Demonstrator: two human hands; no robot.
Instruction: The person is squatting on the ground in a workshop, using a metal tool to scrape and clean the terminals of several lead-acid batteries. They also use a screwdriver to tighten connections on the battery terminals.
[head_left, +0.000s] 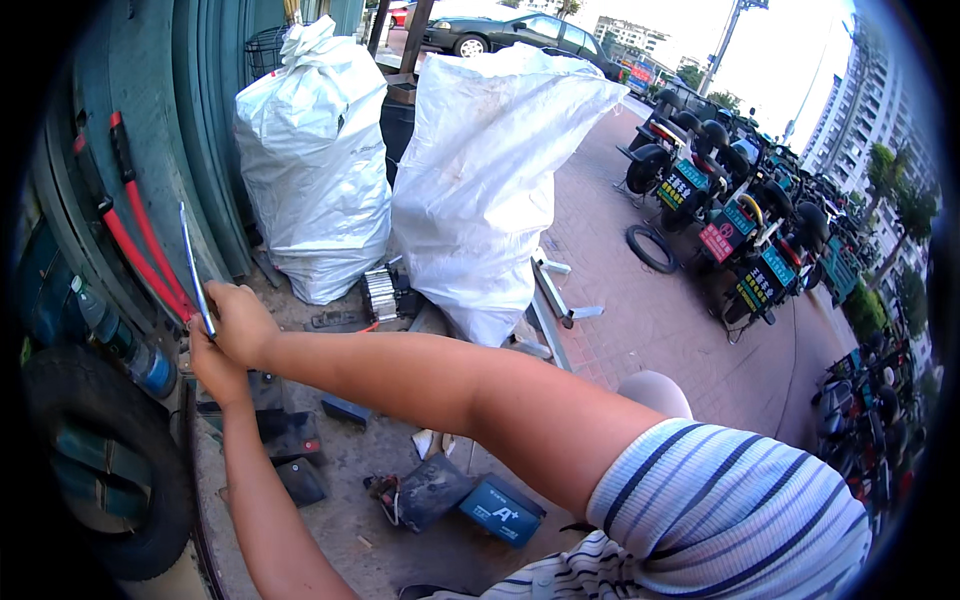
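Note:
My left hand point(215, 365) and my right hand point(243, 318) are close together at the left, both with curled fingers. A slim, shiny metal rod point(190, 245) rises from between them, its lower end at my fingers. Just left of my hands are the long red handles of a bolt cutter point(150, 232), with black grips at the top, near the green corrugated wall. The handles run down toward my left hand, and its jaws are hidden. A clear plastic bottle point(120, 335) lies left of my left hand, above a black tyre point(105, 455).
Two stuffed white sacks point(315, 170) stand ahead, a finned metal motor point(382, 293) between their bases. Metal bars point(550, 310) lie beside them. Below my arms are a blue-and-black battery box point(502, 510) and dark blocks point(300, 480). Parked scooters point(710, 215) line the right, near a loose tyre point(651, 249).

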